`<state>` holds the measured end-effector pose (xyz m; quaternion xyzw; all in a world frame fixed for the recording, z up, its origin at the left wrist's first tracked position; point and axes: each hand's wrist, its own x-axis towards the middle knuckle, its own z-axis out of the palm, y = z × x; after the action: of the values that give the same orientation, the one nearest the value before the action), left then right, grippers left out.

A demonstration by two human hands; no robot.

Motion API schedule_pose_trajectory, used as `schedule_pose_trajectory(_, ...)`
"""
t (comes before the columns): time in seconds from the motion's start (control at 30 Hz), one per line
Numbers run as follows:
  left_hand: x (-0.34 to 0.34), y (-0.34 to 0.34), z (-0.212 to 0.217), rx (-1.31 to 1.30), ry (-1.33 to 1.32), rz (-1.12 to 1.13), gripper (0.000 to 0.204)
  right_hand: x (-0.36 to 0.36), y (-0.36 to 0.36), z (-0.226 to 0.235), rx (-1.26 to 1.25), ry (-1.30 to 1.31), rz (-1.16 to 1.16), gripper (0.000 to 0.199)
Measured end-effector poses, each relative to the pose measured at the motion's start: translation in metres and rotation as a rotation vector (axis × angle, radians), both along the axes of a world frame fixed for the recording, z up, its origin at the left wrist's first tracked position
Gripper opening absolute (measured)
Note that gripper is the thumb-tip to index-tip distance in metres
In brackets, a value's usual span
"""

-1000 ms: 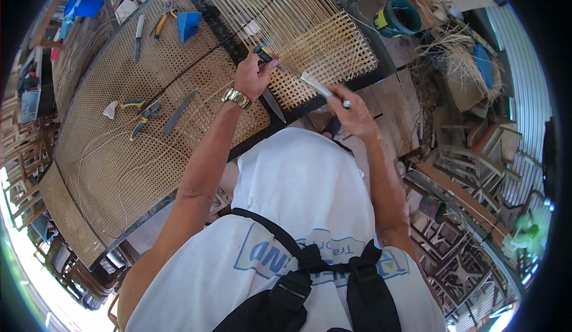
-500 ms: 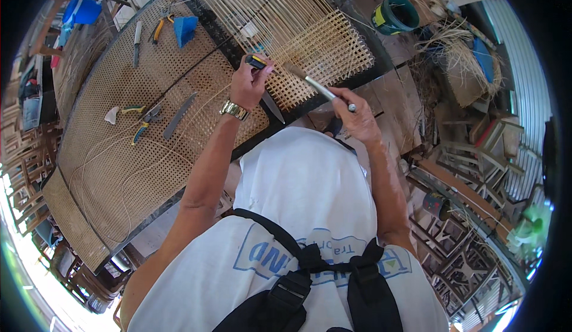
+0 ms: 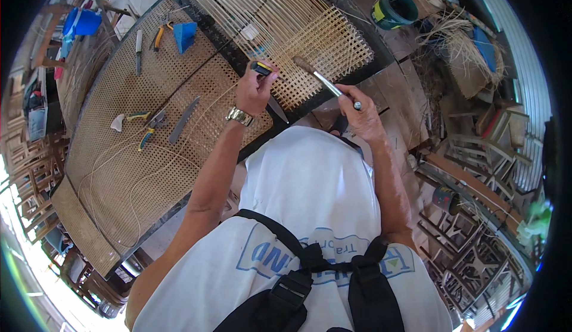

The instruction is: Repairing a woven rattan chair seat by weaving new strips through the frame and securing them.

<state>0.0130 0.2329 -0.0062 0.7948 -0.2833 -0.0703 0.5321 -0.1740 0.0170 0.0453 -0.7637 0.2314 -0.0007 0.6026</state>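
Note:
My left hand [image 3: 255,94] is closed round a short tool with a black and yellow handle [image 3: 261,68]; its working end is hidden. That hand is above the edge of the half-woven cane panel [image 3: 339,40]. In my right hand [image 3: 360,114] is a brush [image 3: 326,84] with a silver handle, its brown bristles over the woven part of the panel. A pointed blade [image 3: 278,110] lies just right of my left wrist. Long parallel cane strands [image 3: 238,4] run away from the woven corner.
On the finished cane surface [image 3: 113,171] at left lie a knife [image 3: 183,119], yellow-handled pliers [image 3: 144,139], orange-handled pliers [image 3: 159,37], a blue piece [image 3: 185,36] and loose cane strands. A dark green bucket [image 3: 382,16] stands far right. Wooden chair frames [image 3: 471,254] are stacked at right.
The bristle end of the brush has shifted slightly right and away from me over the weave. The whole view has turned a little. Both hands keep their hold.

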Motion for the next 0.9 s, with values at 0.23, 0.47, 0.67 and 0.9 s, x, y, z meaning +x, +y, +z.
schedule_pose_trajectory(0.23, -0.003, -0.006, -0.015, -0.030, 0.124, -0.069, 0.017, -0.006, 0.012, 0.007, -0.127, -0.001, -0.054, 0.028)
schedule_pose_trajectory(0.47, 0.010, 0.026, -0.018, -0.216, 0.271, 0.055, 0.011, -0.045, 0.011, 0.043, 0.126, 0.032, -0.232, 0.036)
schedule_pose_trajectory(0.67, -0.014, 0.007, -0.015, -0.251, 0.159, 0.040, 0.013, -0.073, 0.011, 0.016, 0.032, 0.045, -0.095, 0.039)
schedule_pose_trajectory(0.9, -0.027, -0.004, -0.007, -0.046, 0.025, 0.084, 0.019, -0.062, 0.005, -0.001, 0.093, 0.006, -0.061, 0.037)
